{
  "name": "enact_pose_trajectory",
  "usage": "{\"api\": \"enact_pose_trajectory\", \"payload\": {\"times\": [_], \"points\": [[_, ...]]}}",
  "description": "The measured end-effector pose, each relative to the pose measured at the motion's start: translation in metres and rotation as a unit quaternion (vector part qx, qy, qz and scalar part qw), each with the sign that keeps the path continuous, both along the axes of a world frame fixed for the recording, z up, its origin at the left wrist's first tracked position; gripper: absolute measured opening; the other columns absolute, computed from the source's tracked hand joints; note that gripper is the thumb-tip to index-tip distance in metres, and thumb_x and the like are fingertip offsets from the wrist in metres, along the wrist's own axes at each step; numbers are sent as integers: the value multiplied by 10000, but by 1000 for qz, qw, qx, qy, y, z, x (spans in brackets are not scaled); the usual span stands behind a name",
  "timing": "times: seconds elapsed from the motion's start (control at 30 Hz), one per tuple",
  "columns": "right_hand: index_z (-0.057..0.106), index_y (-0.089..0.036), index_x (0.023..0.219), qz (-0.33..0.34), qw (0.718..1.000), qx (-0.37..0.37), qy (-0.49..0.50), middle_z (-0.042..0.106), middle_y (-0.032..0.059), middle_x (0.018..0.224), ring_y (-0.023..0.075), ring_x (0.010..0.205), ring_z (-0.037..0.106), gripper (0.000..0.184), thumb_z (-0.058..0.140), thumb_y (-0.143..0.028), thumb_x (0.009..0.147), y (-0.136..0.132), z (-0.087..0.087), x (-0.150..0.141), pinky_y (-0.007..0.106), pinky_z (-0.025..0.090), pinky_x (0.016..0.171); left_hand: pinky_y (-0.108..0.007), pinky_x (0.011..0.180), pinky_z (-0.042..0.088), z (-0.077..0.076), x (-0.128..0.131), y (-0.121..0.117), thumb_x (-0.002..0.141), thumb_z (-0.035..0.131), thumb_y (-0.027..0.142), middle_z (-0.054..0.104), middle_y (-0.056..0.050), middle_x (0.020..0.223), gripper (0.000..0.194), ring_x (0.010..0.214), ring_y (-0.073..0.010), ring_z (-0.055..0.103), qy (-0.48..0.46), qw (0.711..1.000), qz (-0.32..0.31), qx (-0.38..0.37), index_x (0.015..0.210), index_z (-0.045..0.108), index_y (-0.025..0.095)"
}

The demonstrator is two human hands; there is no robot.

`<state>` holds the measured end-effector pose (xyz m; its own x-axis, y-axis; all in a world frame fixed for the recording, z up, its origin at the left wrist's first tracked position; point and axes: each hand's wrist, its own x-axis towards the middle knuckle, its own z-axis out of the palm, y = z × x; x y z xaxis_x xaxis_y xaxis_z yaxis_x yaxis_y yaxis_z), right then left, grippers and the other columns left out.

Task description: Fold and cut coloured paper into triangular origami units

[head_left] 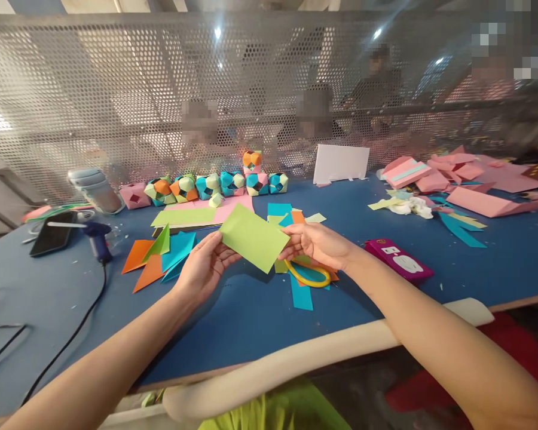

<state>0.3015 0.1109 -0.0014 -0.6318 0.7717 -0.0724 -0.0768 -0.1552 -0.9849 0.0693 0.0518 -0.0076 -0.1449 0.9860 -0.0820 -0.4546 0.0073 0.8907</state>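
A lime-green sheet of paper [255,239] is held up above the table, tilted, between my two hands. My left hand [208,263] pinches its left edge with the thumb on top. At the right corner my right hand [318,242] grips it between thumb and fingers. Below the right hand lie yellow-handled scissors [311,279], their blades hidden, among blue, orange and green paper pieces [302,294]. Folded orange, green and blue papers [178,251] lie beside my left hand. Behind the sheet are flat pink and green sheets [188,216].
Several folded paper balls [208,186] line the back by a perforated metal screen [161,77]. At left are a glue gun [97,239], a phone [52,233] and a tumbler [96,190]. A purple pouch [399,260] and pink paper pieces [479,200] lie right. Foam tubing [305,355] runs along the front.
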Motion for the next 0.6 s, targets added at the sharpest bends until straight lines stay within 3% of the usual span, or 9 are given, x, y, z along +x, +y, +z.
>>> {"api": "enact_pose_trajectory", "payload": {"times": [0.13,0.33,0.5,0.6], "points": [[656,-122,890,-33,998,33,-40,726,65,840,149,730,712,119,663,-206,805,-2,0,-3,238,541,701,-306,721,582,2,1,-1,893,511,222,738,-79,875,176,770,-177,705,-12,1000,2,1,936,658,136],[632,-128,797,-64,995,46,-63,688,30,724,128,675,698,34,660,-145,805,-6,3,-6,206,532,642,-307,725,592,0,2,-3,859,576,255,737,-94,898,193,784,-184,705,-24,999,-20,18,967,665,122],[670,-145,820,-46,996,51,-65,715,45,836,133,754,682,120,707,-245,766,-3,-1,-4,217,506,672,-234,663,586,-5,3,-3,761,641,90,734,-57,943,213,757,-141,698,1,999,-31,26,964,683,140],[699,-162,865,-88,991,82,-51,720,50,916,137,835,652,211,696,-353,775,-1,-1,-2,228,493,706,-227,656,586,-7,5,-4,765,629,79,734,-59,932,206,753,-137,697,0,999,-45,21,956,685,136]]}}
